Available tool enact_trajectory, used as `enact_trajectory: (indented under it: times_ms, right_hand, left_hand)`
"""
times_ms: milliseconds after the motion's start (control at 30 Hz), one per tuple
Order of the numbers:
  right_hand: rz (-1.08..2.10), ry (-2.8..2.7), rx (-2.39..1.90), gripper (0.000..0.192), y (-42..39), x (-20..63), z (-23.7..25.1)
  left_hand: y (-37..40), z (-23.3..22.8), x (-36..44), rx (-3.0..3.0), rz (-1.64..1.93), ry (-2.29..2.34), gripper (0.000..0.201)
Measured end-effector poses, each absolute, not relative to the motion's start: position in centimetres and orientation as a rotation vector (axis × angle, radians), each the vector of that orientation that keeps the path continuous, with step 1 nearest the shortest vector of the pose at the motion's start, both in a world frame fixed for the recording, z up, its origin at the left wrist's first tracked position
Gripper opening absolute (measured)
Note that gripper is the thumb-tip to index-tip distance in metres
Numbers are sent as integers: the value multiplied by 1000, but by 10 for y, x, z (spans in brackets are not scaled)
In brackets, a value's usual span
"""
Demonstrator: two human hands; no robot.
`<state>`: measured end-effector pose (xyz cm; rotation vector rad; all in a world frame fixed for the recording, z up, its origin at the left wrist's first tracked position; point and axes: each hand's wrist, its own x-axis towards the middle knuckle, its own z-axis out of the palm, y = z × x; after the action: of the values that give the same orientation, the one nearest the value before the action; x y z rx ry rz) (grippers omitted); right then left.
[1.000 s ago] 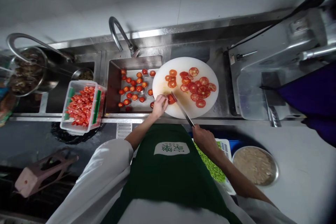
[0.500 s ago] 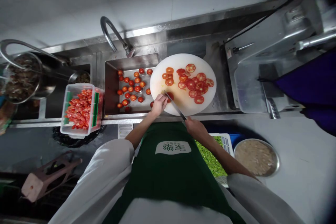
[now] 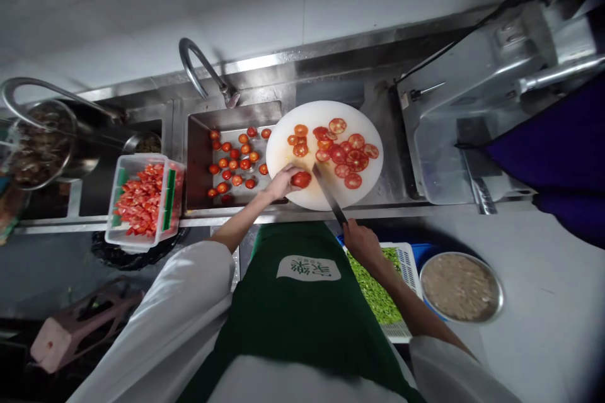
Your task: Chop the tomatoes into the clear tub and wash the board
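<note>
a long steel table [image 3: 543, 264] with sinks set into it runs across the view. at its right end sits a big steel machine [image 3: 477, 113]. the middle sink [image 3: 198, 157] holds many small whole tomatoes [image 3: 234, 160] under a curved tap [image 3: 198, 66]. a round white cutting board [image 3: 326, 192] rests over the sink's right edge, with a spread of tomato slices [image 3: 343, 151] on its far half. left of the sink, a clear plastic tub [image 3: 142, 198] is full of cut tomato pieces. near the person's right side are a white basket of chopped greens [image 3: 375, 289] and a steel bowl of pale food [image 3: 460, 286]. the right hand [image 3: 362, 242] is closed around the handle of a knife [image 3: 328, 192], whose blade angles up across the board. the left hand [image 3: 281, 181] curls over a whole tomato [image 3: 301, 179], pressing it on the board's near left part, just left of the blade.
</note>
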<state>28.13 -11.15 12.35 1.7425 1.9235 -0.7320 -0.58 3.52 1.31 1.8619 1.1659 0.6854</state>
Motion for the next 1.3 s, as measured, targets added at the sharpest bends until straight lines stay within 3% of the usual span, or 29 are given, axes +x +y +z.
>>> enact_trajectory:
  times_ms: [167,367,500,833,1067,1300]
  right_hand:
    - [-757,1934,1704,37,-110,266,114]
    - [-701,1937,1649,37,-104,270,120]
    - [-678,1948,1631,37,-101,268,125]
    - [-671,1914,1626,35,-112,258,173]
    - [-704,1950,1610,37,-79,237,141]
    - [-775,1811,1588,34,-108,261,129]
  left_hand:
    - [-8,2,6,1727,959,1348,59]
    - [-15,-5,-10,1772,961,1194,36]
    - [-16,-6,-8,1901,984,1224,35]
    - [2,15,9,2270,660,1211,19]
    - [-1,17,7,2243,688,1184,24]
    - [-3,9,11,2117,828,1219,26]
